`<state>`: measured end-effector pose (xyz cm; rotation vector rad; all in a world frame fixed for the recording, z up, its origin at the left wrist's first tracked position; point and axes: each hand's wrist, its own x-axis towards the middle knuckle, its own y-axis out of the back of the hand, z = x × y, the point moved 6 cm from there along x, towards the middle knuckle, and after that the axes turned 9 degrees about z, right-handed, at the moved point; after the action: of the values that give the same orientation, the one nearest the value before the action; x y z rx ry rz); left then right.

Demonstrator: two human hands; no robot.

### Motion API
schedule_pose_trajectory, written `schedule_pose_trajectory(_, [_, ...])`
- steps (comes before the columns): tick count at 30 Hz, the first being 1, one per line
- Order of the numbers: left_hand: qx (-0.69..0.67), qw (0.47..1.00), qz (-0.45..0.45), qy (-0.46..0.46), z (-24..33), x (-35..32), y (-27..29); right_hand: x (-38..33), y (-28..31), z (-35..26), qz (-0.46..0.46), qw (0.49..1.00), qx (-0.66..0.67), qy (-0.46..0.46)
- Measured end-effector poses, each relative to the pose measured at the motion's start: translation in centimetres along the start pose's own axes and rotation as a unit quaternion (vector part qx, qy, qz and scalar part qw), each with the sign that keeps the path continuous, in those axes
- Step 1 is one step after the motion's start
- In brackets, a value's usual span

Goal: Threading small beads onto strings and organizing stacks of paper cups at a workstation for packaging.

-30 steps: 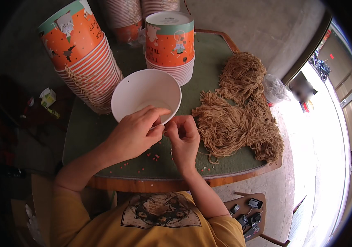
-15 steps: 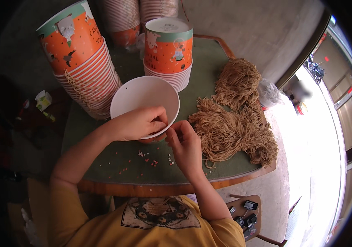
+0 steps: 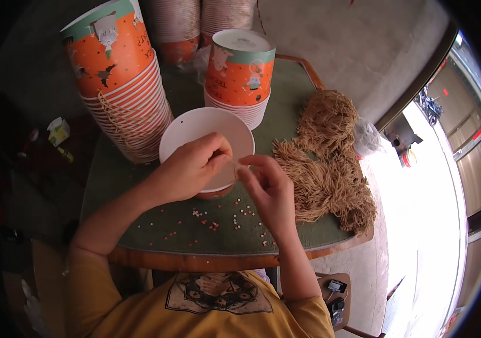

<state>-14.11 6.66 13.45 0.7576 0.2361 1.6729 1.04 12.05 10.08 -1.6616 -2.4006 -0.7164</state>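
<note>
A paper bucket [image 3: 192, 125], white inside and orange outside, stands in front of me with its mouth up. A small dark hole shows near its far left rim. Over the near right part of the rim, my left hand [image 3: 195, 166] pinches a thin tan cord [image 3: 235, 168]. Just right of the rim, my right hand [image 3: 269, 188] is closed, fingertips pinched together at the same cord. The cord runs between the two hands; its ends are hidden by the fingers. Two tan cord bundles [image 3: 328, 124] lie to the right of my right hand.
A tall leaning stack of orange buckets [image 3: 108, 65] stands at the left, cords hanging down its side. A shorter upside-down stack [image 3: 240, 73] is behind the bucket. Small red and white dots [image 3: 212, 225] litter the green tabletop [image 3: 122, 225]. A stool [image 3: 339, 307] holds devices.
My left hand has come up out of the bucket's near rim, and cord now shows between my hands. My right hand has shifted right. More white dots lie near it. The whole view has shifted slightly.
</note>
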Motion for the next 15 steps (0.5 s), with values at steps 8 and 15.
schedule_pose_trajectory(8, [-0.240,0.963,-0.045,0.115,-1.1,-0.6,-2.5,-0.4,-2.3,1.9,-0.055,0.939,0.290,-0.174])
schedule_pose_trajectory(15, [-0.245,0.953,-0.051,0.172,-2.4,-0.6,-3.3,-1.1,-1.7,2.3,0.022,0.932,0.302,-0.201])
